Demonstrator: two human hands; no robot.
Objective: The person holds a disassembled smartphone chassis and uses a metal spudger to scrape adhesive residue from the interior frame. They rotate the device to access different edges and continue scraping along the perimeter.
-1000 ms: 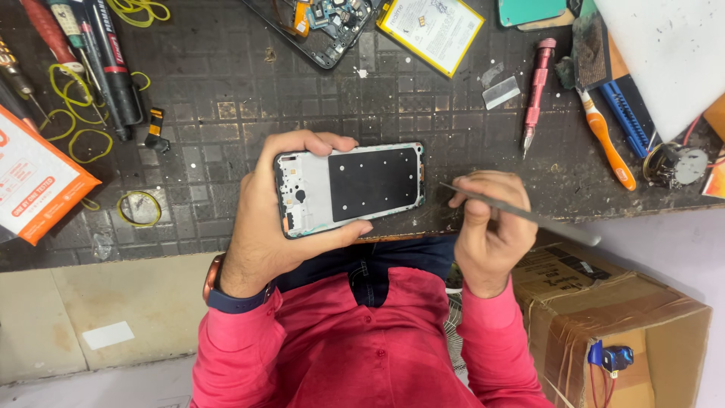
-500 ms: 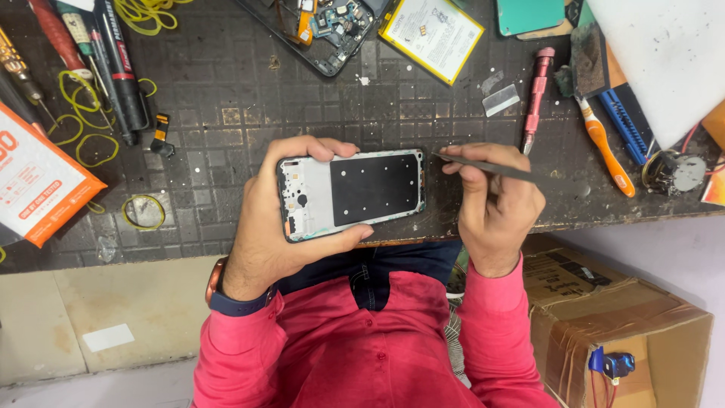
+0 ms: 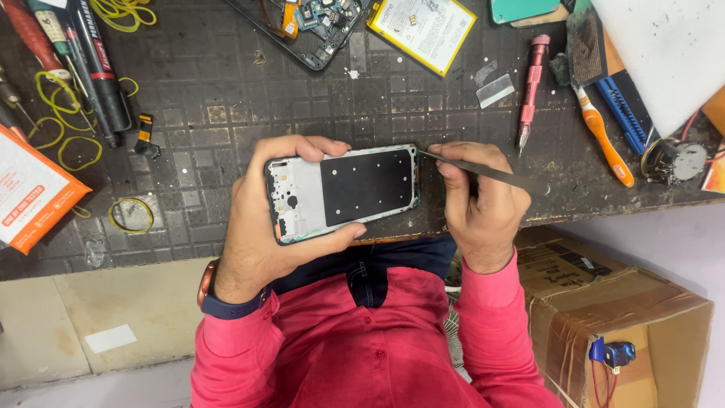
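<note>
The left hand [image 3: 257, 227] is gripping the black rectangular phone frame [image 3: 343, 193] by its long edges above the dark desk [image 3: 196, 113]. The right hand [image 3: 479, 204] is pinching a thin grey metal pry tool [image 3: 491, 172], its tip touching the frame's right edge.

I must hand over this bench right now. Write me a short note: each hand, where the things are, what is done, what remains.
Left hand: grips the phone frame, open inside facing up, above the dark mat.
Right hand: pinches a thin metal pry tool, tip at the frame's right edge, near the top corner.
Around: removed battery and opened phone body at the far edge; pink screwdriver to the right.
Done: frame looks stripped of battery and board.
Left: the work along that edge appears unfinished; how far it has gone cannot be told.
</note>
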